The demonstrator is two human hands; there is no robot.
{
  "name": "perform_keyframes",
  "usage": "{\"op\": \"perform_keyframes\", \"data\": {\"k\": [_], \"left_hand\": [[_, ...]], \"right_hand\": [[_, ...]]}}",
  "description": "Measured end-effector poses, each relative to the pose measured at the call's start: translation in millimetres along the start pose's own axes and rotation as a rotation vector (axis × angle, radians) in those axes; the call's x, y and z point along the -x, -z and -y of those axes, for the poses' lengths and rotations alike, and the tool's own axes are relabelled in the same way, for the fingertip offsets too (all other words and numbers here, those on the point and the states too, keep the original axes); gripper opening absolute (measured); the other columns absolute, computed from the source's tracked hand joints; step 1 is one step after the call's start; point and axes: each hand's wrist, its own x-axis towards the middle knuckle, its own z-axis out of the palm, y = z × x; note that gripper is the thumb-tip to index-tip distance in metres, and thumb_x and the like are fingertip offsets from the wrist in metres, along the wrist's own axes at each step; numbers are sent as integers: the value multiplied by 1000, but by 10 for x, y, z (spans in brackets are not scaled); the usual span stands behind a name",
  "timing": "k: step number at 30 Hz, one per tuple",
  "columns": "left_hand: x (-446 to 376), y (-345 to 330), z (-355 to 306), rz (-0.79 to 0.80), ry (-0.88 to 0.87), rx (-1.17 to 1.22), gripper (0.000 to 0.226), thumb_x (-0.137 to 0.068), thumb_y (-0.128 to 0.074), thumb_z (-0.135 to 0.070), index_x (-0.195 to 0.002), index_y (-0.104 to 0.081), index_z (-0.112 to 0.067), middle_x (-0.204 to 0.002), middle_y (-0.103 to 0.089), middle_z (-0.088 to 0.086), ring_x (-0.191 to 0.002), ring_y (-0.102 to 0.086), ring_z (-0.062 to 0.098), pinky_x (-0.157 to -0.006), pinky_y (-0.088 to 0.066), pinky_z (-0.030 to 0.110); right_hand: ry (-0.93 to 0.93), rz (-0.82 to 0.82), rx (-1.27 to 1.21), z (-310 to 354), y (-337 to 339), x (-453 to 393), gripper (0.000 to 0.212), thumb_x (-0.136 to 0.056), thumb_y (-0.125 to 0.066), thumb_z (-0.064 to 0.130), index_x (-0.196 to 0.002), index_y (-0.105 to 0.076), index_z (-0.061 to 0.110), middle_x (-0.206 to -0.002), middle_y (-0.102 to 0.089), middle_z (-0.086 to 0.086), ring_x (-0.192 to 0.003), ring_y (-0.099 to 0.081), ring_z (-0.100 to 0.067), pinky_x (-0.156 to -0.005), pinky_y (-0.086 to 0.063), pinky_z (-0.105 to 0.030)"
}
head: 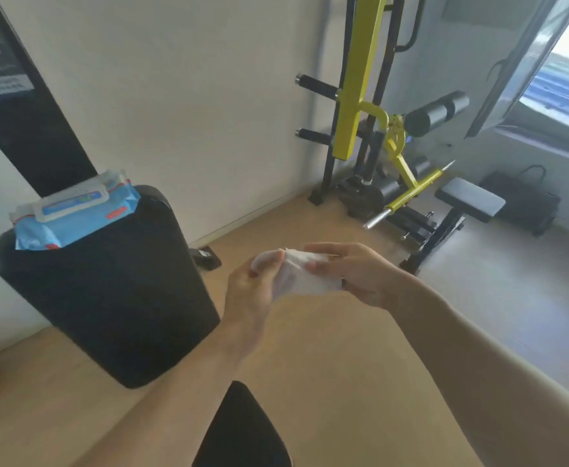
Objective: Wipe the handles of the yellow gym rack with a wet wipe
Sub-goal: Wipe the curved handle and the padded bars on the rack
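Note:
A white wet wipe point(301, 274) is stretched between both hands at the middle of the view, above the wooden floor. My left hand point(249, 291) pinches its left end and my right hand point(353, 271) grips its right end. The yellow gym rack point(360, 79) stands against the far wall, well beyond my hands. Two black handles stick out to its left, an upper handle point(316, 85) and a lower handle point(313, 135). A blue pack of wet wipes point(74, 210) lies on top of a black padded seat point(107, 291) at the left, its white lid shut.
A black padded bench point(470, 198) and a black roller pad point(436, 112) sit to the right of the rack. A yellow bar with a chrome tip point(407, 197) points toward me. A dark bag point(529, 197) rests under the window point(559, 79).

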Motion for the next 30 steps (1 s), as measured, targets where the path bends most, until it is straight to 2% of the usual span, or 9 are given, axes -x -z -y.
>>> {"op": "perform_keyframes", "data": {"k": [4, 7, 9, 13, 17, 22, 26, 28, 30], "left_hand": [[88, -476, 199, -63, -66, -112, 20, -97, -62, -34, -97, -76, -19, -94, -76, 9, -89, -73, 25, -76, -61, 42], [123, -791, 255, -37, -73, -171, 22, -99, -60, -32, -90, -74, -17, -77, -71, 18, -58, -62, 29, -44, -49, 31], [83, -942, 334, -30, -60, -205, 21, -99, -60, -33, -88, -73, -21, -67, -68, 9, -52, -57, 20, -40, -43, 25], [-44, -1164, 481, 31, -6, -264, 25, -97, -61, -35, -94, -77, -16, -80, -77, 5, -69, -69, 16, -64, -56, 28], [-206, -1364, 522, 92, 112, -128, 25, -95, -55, -21, -98, -79, -17, -98, -78, 13, -93, -75, 31, -88, -60, 48], [-533, -1652, 382, 36, 287, 201, 39, -105, -46, -27, -104, -70, 3, -92, -77, 17, -81, -74, 30, -71, -60, 35], [-1033, -1753, 358, 11, 343, 318, 47, -99, -56, -42, -112, -64, 2, -100, -75, 22, -88, -74, 34, -83, -59, 41], [-1357, -1829, 401, 17, 295, 209, 36, -97, -61, -33, -110, -67, 0, -106, -74, 23, -96, -74, 34, -84, -60, 41], [-1716, -1932, 445, 27, 262, 157, 23, -97, -63, -20, -108, -68, -2, -106, -74, 20, -89, -74, 28, -77, -60, 37]], "right_hand": [[-20, -101, 180, -163, 424, 276, 37, -77, -85, 18, -113, -76, 14, -93, -79, -1, -79, -73, -11, -67, -56, -23], [-76, -115, 124, -254, 712, 413, 28, -77, -85, 21, -99, -77, 6, -85, -77, -5, -72, -71, -12, -65, -57, -24], [-104, -117, 19, -267, 857, 489, 24, -81, -82, 23, -88, -72, 3, -75, -74, -2, -66, -69, -13, -61, -55, -25], [50, -362, 2, -265, 1064, 498, 21, -78, -83, 12, -94, -71, 5, -84, -76, -10, -71, -69, -22, -62, -55, -31], [350, -650, 572, -301, 1127, 355, 15, -77, -79, 19, -79, -74, 33, -75, -62, 12, -65, -57, -3, -57, -44, -22], [545, -449, 985, -399, 1194, 112, 26, -81, -73, 54, -104, -74, 43, -94, -59, 18, -82, -55, -1, -62, -46, -20], [569, -516, 745, -408, 1438, -254, 27, -80, -74, 51, -102, -74, 34, -92, -60, 18, -82, -55, 0, -68, -45, -21], [383, -608, 567, -340, 1614, -521, 39, -75, -80, 50, -107, -65, 34, -94, -60, 17, -85, -58, -1, -70, -47, -22], [118, -500, 378, -229, 1808, -846, 54, -69, -81, 58, -114, -61, 35, -101, -64, 14, -90, -63, -5, -74, -53, -24]]}}
